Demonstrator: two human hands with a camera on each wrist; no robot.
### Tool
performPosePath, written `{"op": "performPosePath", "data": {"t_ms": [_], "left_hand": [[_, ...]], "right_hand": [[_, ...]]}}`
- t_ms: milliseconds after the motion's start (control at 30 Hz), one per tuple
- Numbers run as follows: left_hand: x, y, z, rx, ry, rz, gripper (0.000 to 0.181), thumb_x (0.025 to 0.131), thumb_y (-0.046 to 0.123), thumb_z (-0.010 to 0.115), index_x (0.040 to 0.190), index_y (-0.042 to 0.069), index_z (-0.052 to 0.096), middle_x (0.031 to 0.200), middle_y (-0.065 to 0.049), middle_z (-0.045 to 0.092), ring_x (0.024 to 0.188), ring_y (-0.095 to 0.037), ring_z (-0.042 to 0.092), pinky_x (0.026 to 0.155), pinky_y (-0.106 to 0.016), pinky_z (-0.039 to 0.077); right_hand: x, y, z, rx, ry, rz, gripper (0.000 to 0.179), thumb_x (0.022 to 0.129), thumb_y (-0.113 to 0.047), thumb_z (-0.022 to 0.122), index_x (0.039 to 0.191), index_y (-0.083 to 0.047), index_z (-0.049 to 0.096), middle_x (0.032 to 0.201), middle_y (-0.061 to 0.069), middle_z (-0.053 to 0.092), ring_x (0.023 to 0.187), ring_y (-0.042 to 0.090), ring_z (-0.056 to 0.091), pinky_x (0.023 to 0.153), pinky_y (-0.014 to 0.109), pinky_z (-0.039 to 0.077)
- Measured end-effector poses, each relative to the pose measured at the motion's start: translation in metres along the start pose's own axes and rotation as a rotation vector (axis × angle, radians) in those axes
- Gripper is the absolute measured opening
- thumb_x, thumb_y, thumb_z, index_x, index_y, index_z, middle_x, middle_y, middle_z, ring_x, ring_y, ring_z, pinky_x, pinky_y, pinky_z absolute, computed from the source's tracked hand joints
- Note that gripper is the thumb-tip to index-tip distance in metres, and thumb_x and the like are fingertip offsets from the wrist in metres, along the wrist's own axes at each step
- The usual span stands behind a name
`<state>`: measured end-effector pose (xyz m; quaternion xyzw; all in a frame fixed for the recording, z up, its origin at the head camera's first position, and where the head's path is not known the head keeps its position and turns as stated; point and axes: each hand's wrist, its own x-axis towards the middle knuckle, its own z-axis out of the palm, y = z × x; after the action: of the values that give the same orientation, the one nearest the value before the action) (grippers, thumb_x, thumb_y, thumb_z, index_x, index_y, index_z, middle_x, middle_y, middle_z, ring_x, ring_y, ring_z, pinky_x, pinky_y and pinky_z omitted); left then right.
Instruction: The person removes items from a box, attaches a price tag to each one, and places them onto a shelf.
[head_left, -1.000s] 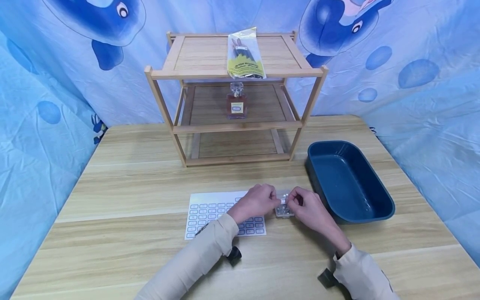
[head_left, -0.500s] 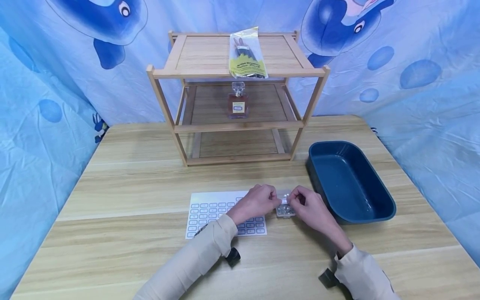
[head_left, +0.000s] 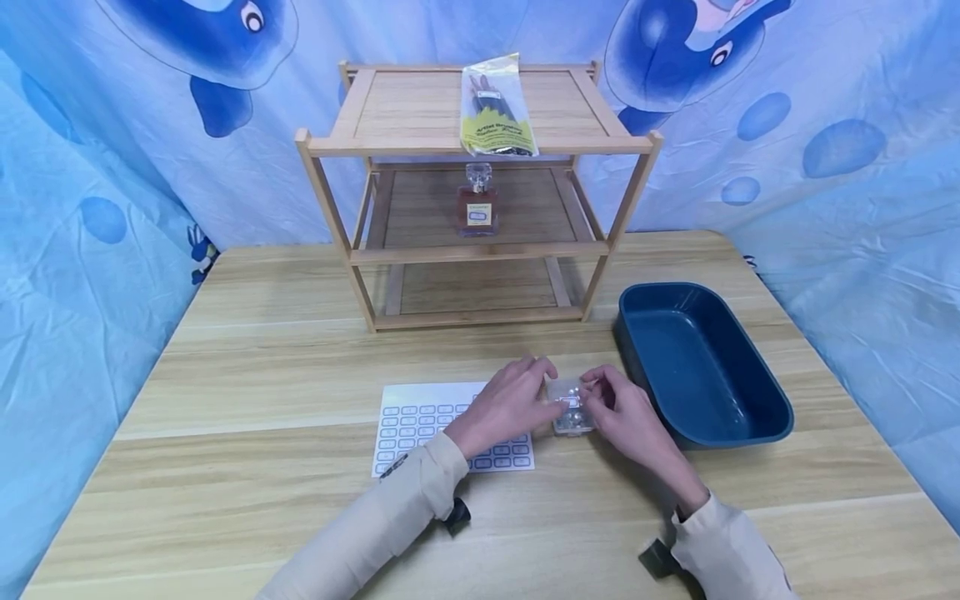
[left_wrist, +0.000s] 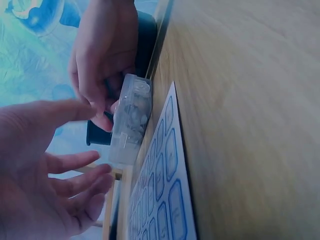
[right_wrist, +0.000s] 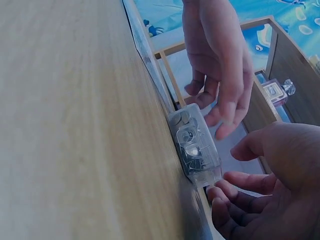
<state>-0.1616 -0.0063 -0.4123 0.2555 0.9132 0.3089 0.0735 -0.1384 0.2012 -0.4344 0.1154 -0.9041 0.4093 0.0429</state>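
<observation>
A small clear plastic box point(head_left: 573, 419) with shiny little pieces inside lies on the table between the hands. On its top is a white label with a blue frame point(head_left: 572, 402). The left hand point(head_left: 513, 400) has its fingers spread, and its thumb reaches over the label. At the box's other side is the right hand point(head_left: 621, 408), its fingertips right at the box's end and its thumb apart from them above. A white sheet of blue-framed label stickers point(head_left: 408, 417) lies flat under the left forearm. In the right wrist view the box point(right_wrist: 195, 145) shows from its side.
A dark teal basin point(head_left: 693, 367) stands right of the hands. Behind is a three-tier wooden rack point(head_left: 420, 250), with a labelled perfume bottle point(head_left: 477, 204) on its middle shelf and a labelled pack of artist brushes point(head_left: 498, 108) on top. Blue cloth surrounds the table.
Both hands were pinching at the label over the box. The left hand has since opened, its fingers spreading away, and the right fingers have loosened slightly. The label lies on the box top.
</observation>
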Motion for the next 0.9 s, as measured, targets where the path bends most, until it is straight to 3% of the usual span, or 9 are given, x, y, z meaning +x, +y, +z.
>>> {"op": "performPosePath", "data": {"t_ms": [100, 167, 400, 600, 733, 900], "left_hand": [[-0.001, 0.000, 0.001, 0.107, -0.034, 0.024, 0.067, 0.088, 0.046, 0.080, 0.138, 0.006, 0.060, 0.126, -0.010, 0.063, 0.112, -0.026, 0.059, 0.097, -0.040, 0.050], [-0.001, 0.000, 0.003, 0.158, -0.063, 0.040, 0.077, 0.085, 0.050, 0.080, 0.143, 0.006, 0.057, 0.135, -0.012, 0.060, 0.122, -0.029, 0.056, 0.105, -0.044, 0.046], [-0.001, -0.001, 0.008, 0.244, -0.068, 0.097, 0.084, 0.083, 0.051, 0.082, 0.145, 0.002, 0.055, 0.134, -0.012, 0.060, 0.121, -0.028, 0.055, 0.105, -0.041, 0.044], [-0.001, -0.005, 0.006, 0.222, -0.035, 0.151, 0.078, 0.082, 0.048, 0.085, 0.139, 0.002, 0.059, 0.131, -0.011, 0.063, 0.121, -0.027, 0.056, 0.110, -0.038, 0.042], [-0.003, -0.008, 0.003, 0.174, -0.026, 0.174, 0.082, 0.080, 0.046, 0.087, 0.143, 0.003, 0.057, 0.137, -0.012, 0.060, 0.128, -0.028, 0.055, 0.112, -0.039, 0.042], [-0.007, -0.012, -0.002, 0.125, -0.027, 0.193, 0.082, 0.081, 0.046, 0.086, 0.145, 0.006, 0.055, 0.141, -0.010, 0.058, 0.134, -0.028, 0.051, 0.113, -0.041, 0.041]], "right_hand": [[-0.002, 0.000, -0.001, -0.032, -0.014, -0.023, 0.027, 0.097, 0.000, 0.066, 0.124, 0.004, 0.064, 0.099, 0.010, 0.063, 0.085, 0.022, 0.058, 0.071, 0.032, 0.052], [-0.003, -0.001, -0.002, -0.045, -0.033, -0.040, 0.034, 0.098, -0.001, 0.066, 0.131, 0.006, 0.061, 0.109, 0.014, 0.063, 0.092, 0.024, 0.061, 0.077, 0.037, 0.054], [-0.008, -0.002, -0.007, -0.078, -0.146, -0.077, 0.055, 0.098, -0.010, 0.071, 0.146, 0.004, 0.050, 0.132, 0.021, 0.057, 0.107, 0.029, 0.063, 0.090, 0.051, 0.055], [-0.011, 0.000, -0.010, -0.110, -0.269, -0.116, 0.079, 0.089, -0.013, 0.079, 0.155, 0.002, 0.039, 0.150, 0.022, 0.044, 0.131, 0.040, 0.049, 0.105, 0.063, 0.044], [-0.011, -0.001, -0.011, -0.115, -0.294, -0.134, 0.085, 0.086, -0.012, 0.081, 0.157, 0.000, 0.037, 0.151, 0.020, 0.043, 0.128, 0.037, 0.050, 0.102, 0.061, 0.047], [-0.010, -0.002, -0.010, -0.141, -0.266, -0.162, 0.082, 0.085, -0.018, 0.084, 0.154, -0.002, 0.042, 0.147, 0.015, 0.047, 0.122, 0.032, 0.054, 0.099, 0.057, 0.050]]}}
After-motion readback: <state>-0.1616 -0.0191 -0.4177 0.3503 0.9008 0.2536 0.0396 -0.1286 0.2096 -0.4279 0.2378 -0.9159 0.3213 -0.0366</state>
